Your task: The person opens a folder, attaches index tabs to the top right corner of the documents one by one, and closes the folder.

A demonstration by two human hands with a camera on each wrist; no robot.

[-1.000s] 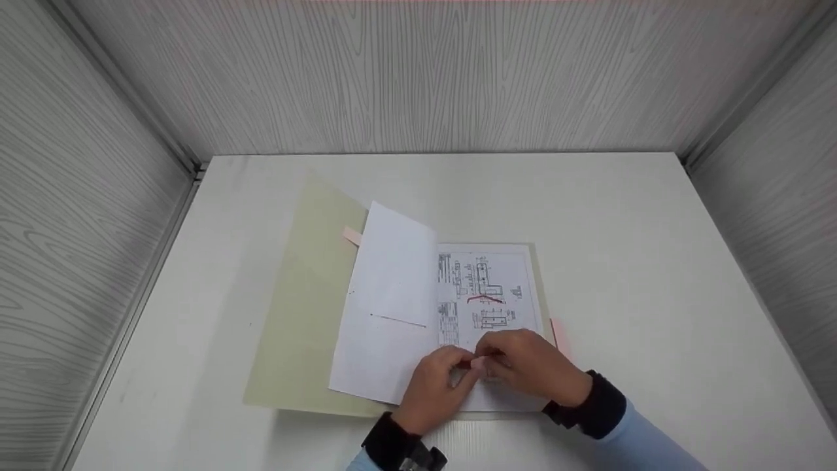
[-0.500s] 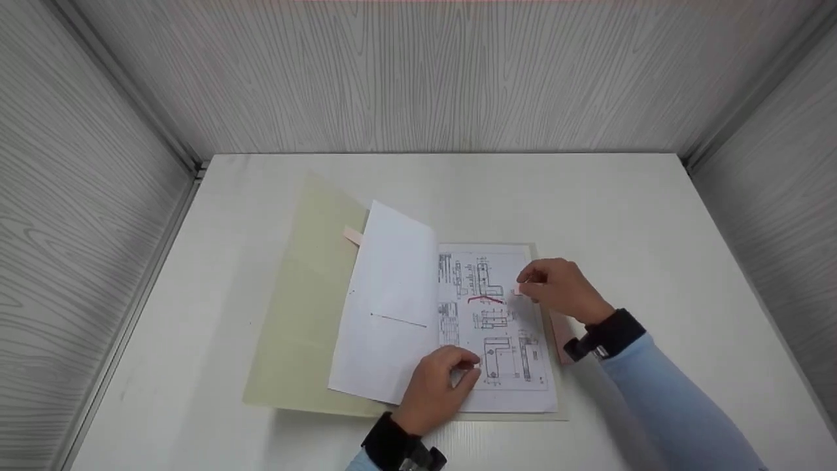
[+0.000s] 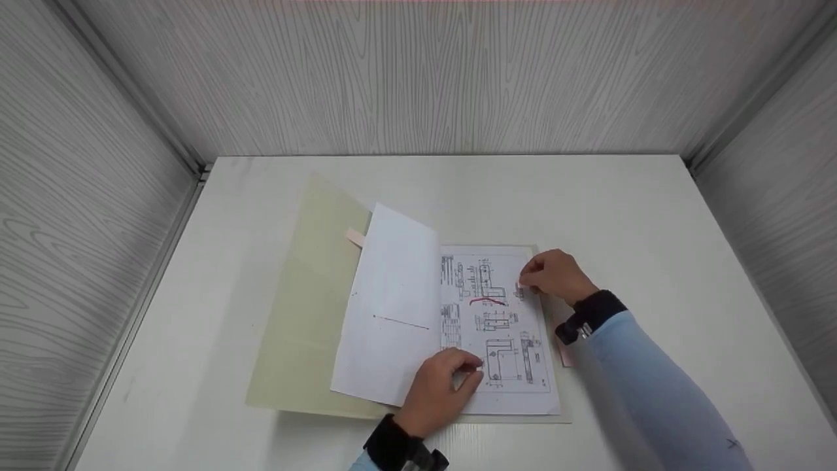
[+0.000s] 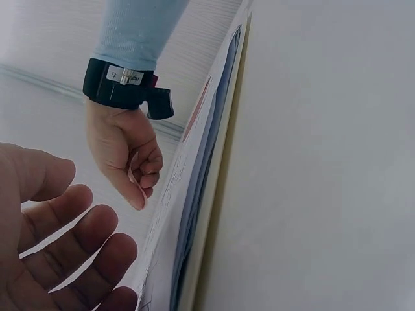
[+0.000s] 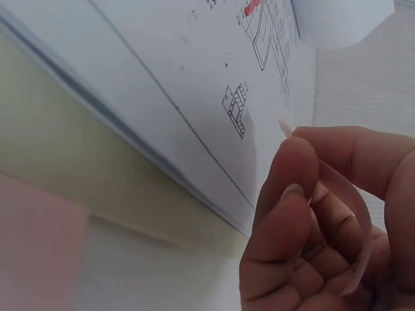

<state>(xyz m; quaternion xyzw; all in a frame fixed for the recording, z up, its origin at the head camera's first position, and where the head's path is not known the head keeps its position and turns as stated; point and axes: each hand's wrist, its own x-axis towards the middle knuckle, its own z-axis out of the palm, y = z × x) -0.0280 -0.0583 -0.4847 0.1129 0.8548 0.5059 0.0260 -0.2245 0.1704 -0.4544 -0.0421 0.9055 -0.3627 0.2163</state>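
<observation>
A pale green folder (image 3: 288, 327) lies open, with a blank page (image 3: 392, 281) turned up to its left. On its right side is a drawing sheet (image 3: 510, 400) with black line drawings and a red mark. My right hand (image 3: 557, 276) pinches a thin pink paper strip (image 5: 364, 227) between thumb and fingers, close over the sheet's right edge; the strip curves back into the palm. My left hand (image 3: 437, 392) rests at the foot of the turned page, thumb and fingers loosely bent and apart, holding nothing.
A pink tab (image 3: 355, 237) sticks out from behind the turned page. Beside the folder's right edge, partly under my right wrist, lies a pink paper pad (image 3: 566, 357). The white table (image 3: 654, 216) is bounded by grey wood-grain panels (image 3: 418, 78) at the back and sides.
Both hands were together low on the drawing sheet; my right hand has moved away, up to the sheet's right edge, with the pink strip. My left hand has stayed in place.
</observation>
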